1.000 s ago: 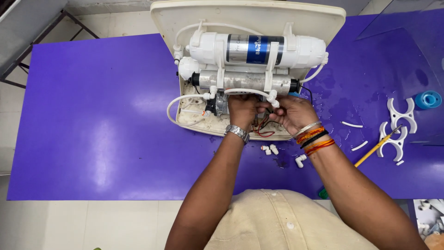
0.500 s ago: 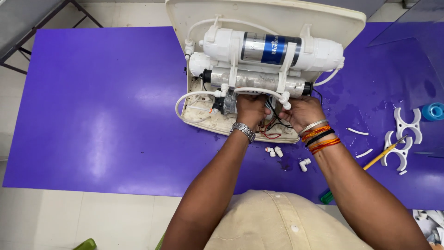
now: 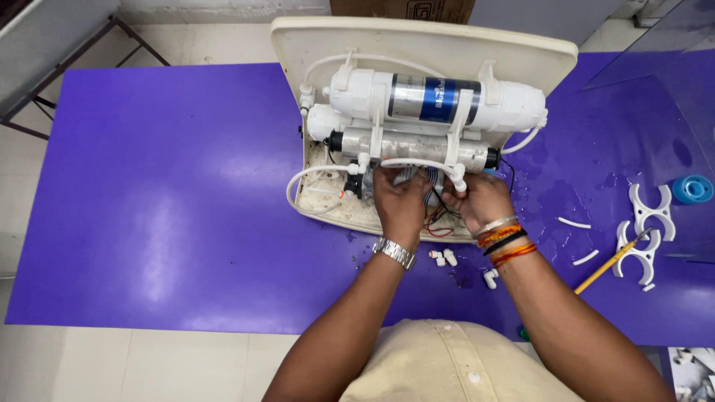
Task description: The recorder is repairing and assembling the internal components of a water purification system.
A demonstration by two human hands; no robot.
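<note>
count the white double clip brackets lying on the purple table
2, both right of the water filter unit: one bracket near the blue tape roll, the other bracket just below it, under the yellow tool. More may lie beyond the frame.

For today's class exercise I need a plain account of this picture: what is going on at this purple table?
A person leans over a purple table on which an opened water purifier lies, its white filter cylinders and tubing exposed. Both hands work low in the unit: the left hand and the right hand are among the wires and a white tube under the cylinders. Small white fittings lie near the wrists; white clamps and a yellow-handled tool lie on the person's right.
</note>
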